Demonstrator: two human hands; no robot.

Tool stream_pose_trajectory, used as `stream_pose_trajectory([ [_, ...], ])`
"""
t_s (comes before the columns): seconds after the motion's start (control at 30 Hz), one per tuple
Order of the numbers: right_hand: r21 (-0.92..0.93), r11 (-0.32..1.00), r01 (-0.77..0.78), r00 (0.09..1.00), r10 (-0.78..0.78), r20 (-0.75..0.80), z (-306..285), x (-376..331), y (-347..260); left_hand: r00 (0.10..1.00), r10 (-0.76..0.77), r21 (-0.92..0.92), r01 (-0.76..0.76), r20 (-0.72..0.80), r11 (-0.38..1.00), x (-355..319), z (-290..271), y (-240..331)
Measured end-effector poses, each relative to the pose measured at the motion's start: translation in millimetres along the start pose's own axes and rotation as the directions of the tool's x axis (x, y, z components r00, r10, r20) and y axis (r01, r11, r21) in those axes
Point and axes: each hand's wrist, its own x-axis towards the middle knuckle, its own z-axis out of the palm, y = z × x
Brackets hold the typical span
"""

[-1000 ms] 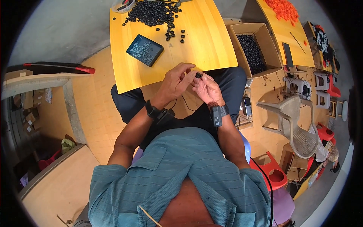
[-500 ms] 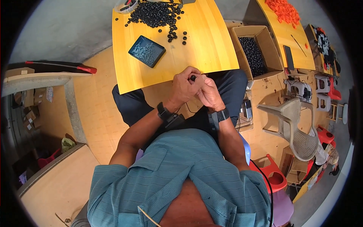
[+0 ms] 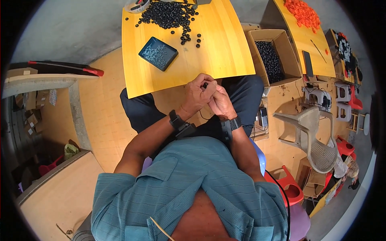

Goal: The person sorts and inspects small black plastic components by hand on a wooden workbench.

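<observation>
Just off the near edge of the yellow table (image 3: 217, 44), my two hands meet over my lap. My left hand (image 3: 196, 93) is closed, its fingers curled around a small black round part (image 3: 205, 85) that is mostly hidden. Against it presses my right hand (image 3: 222, 103), fingers closed on the same part. On the table lies a dark tray (image 3: 171, 53) holding many small silvery pieces (image 3: 156, 55) that look like screws. Farther back is a pile of small black rings (image 3: 165, 15), with several strewn toward the tray.
A clear container (image 3: 136, 5) stands at the table's far left. Right of the table, an open cardboard box (image 3: 290, 50) holds black parts (image 3: 268, 60). Another table carries orange pieces (image 3: 302, 16) and a dark phone-like slab (image 3: 307, 63). A grey chair (image 3: 303, 124) and red stool (image 3: 288, 184) stand right.
The hands stay together at nearly the same spot, with fingers shifted slightly, and less of the black part shows. The whole view has moved a little.
</observation>
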Motion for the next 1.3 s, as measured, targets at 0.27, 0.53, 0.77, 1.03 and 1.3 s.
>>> stream_pose_trajectory([
  [0.27,-0.077,0.997,0.020,0.999,-0.023,-0.038,5.5,0.1,2.4,0.996,0.091,0.006,-0.091,-0.016,0.996,-0.8,-4.1,-0.2],
  [0.53,-0.098,0.995,-0.013,0.999,0.009,-0.041,-3.5,6.0,-9.0,0.999,-0.045,-0.146,0.043,-0.012,0.988,-6.7,-14.1,-21.0],
  [0.77,-0.397,0.867,0.301,0.858,-0.428,-0.285,-18.8,4.7,-126.1,0.988,-0.128,0.033,0.126,0.091,0.992,-23.4,-43.4,-38.1],
  [1.03,-0.588,0.729,0.351,0.696,-0.623,-0.357,-65.0,-0.1,-235.6,0.964,-0.240,0.022,0.239,0.114,0.971,-41.1,-61.0,-61.3],
  [1.3,-0.552,0.818,0.161,0.608,-0.523,-0.598,-147.9,26.9,-268.1,0.952,-0.291,-0.026,0.295,0.089,0.955,-40.6,-73.8,-57.6],
])
